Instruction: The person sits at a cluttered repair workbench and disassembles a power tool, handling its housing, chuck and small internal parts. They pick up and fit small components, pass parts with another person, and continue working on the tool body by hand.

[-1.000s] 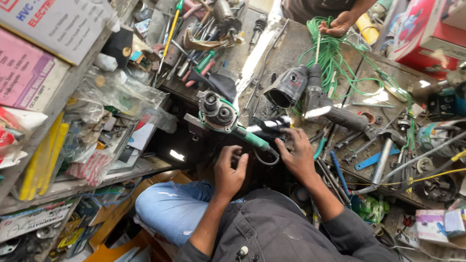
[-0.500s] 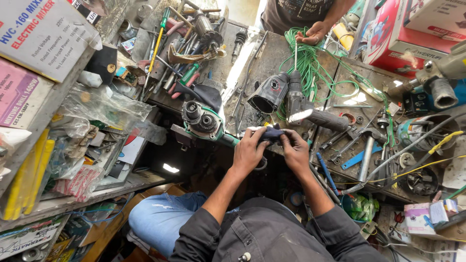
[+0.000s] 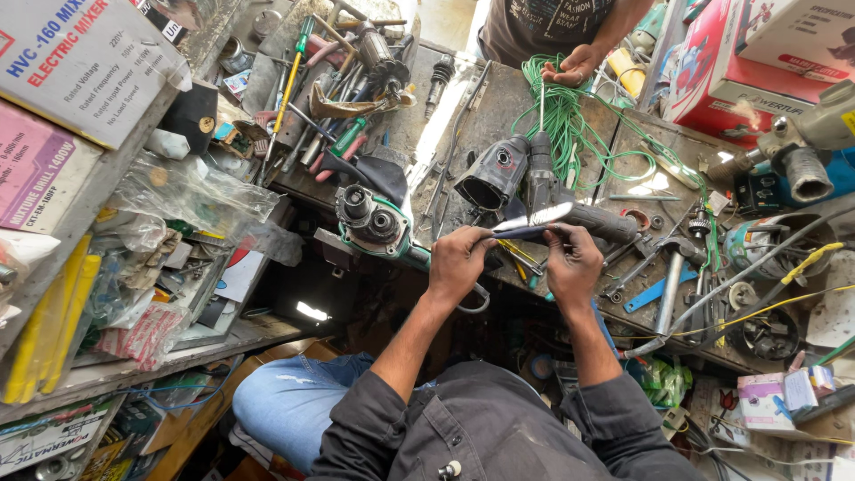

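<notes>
My left hand (image 3: 459, 263) and my right hand (image 3: 574, 265) meet over the front edge of the metal workbench (image 3: 463, 116). Both grip a blue-handled tool (image 3: 527, 230) whose shiny metal tip points right and up. Just left of my left hand lies a green power-tool body (image 3: 374, 223) with its gear head exposed. A black motor housing (image 3: 494, 174) and a dark grey tool body (image 3: 592, 221) lie right behind my hands. My forearms in dark sleeves reach up from my lap.
Another person's hand (image 3: 577, 64) holds a coil of green wire (image 3: 579, 125) at the bench's far side. Screwdrivers and pliers (image 3: 329, 98) are piled at the back left. Boxes (image 3: 71, 62) and bagged parts fill shelves at left. Spanners, cables and a blue tool (image 3: 802, 169) crowd the right.
My hands have come together from apart near the green tool's cord and now hold the blue-handled tool between them. The view has shifted slightly left.
</notes>
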{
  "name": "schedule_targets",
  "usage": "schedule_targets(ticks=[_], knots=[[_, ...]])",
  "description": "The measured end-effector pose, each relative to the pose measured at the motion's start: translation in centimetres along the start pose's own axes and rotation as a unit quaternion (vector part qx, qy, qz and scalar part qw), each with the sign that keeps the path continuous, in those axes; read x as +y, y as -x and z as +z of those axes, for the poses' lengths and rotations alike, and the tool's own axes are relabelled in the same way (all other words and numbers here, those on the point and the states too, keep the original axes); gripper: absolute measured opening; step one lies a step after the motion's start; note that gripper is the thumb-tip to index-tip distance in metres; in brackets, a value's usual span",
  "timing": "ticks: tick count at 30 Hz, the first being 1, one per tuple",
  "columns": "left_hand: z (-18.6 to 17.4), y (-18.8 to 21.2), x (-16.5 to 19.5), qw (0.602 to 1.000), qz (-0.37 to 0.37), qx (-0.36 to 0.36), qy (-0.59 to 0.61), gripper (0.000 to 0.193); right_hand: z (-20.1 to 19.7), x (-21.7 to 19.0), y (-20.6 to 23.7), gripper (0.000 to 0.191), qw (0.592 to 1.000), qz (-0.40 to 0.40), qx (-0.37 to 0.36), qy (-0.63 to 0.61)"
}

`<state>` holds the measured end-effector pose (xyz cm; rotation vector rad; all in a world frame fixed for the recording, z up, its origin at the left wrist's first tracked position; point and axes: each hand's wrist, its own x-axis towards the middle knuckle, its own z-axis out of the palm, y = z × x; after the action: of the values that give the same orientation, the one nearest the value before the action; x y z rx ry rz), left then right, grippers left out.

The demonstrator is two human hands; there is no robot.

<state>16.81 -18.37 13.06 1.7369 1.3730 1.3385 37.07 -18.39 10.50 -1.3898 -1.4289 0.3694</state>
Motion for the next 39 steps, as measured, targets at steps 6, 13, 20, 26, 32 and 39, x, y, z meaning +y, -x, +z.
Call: schedule_targets(ticks=[6,13,20,26,32,39], knots=[[0.8,0.3,-1.2,0.996,-0.073,0.010,0.057,0.017,2.9,3.0,0.8,0.011,0.992,0.084,-0.009,-0.094],[1.1,-0.1,-2.6,0.994,-0.101,-0.027,0.041,0.030,4.7,6.8,1.5,0.033,0.968,0.163,-0.024,-0.189],[-1.6,-2.3,-1.2,0.996,-0.021,0.081,-0.012,0.031,4.6,7.9,1.2,0.030,0.969,0.174,0.003,-0.178],[-1.3,-3.1,-3.4,0.997,-0.047,0.042,-0.041,0.036,4.9,4.6,-0.1,0.020,0.973,0.205,-0.066,-0.084],[0.0,-3.0,-8.8,0.984,0.025,-0.034,-0.171,0.043,7.3,0.4,-0.1,0.037,0.932,-0.135,-0.222,0.254],[-0.4,-2.8,-9.2,0.978,-0.015,-0.101,-0.184,0.052,7.6,3.1,-0.7,0.015,0.989,0.034,-0.123,0.069]])
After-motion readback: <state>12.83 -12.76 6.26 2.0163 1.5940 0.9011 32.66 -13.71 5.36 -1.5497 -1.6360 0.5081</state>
